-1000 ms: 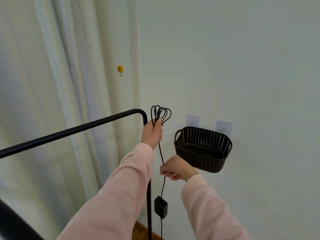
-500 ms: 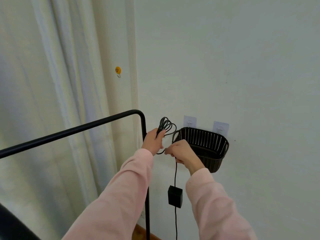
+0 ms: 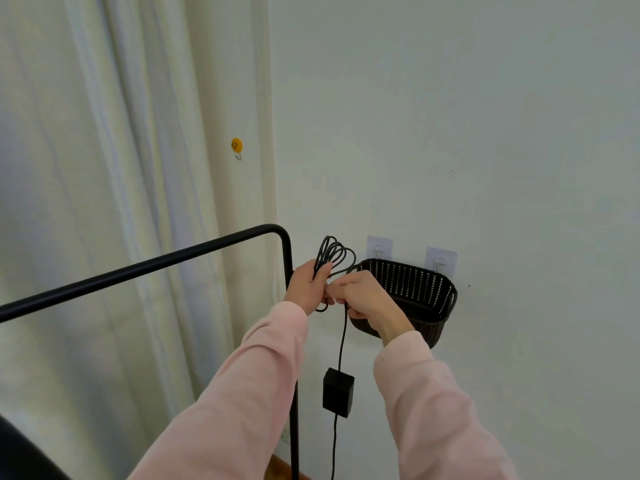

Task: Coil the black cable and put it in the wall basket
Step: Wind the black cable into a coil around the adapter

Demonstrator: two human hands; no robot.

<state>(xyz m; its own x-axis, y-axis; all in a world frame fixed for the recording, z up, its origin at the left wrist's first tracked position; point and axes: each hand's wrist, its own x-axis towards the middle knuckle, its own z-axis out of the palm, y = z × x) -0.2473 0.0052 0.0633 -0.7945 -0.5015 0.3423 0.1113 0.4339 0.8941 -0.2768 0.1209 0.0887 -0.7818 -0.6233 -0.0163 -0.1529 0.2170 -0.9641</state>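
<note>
So we're roughly halfway: our left hand (image 3: 306,287) curls its fingers (image 3: 323,271) round a bunch of black cable (image 3: 334,252) loops mid-frame, and our right hand (image 3: 367,297) pinches the next strand. The adapter brick (image 3: 338,391) dangles below, uncoiled. We see nothing in the wall basket (image 3: 420,289) just right.

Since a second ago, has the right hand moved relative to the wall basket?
Yes. The right hand has risen from below the wall basket to overlap its near end, meeting the left hand on the black cable.
</note>
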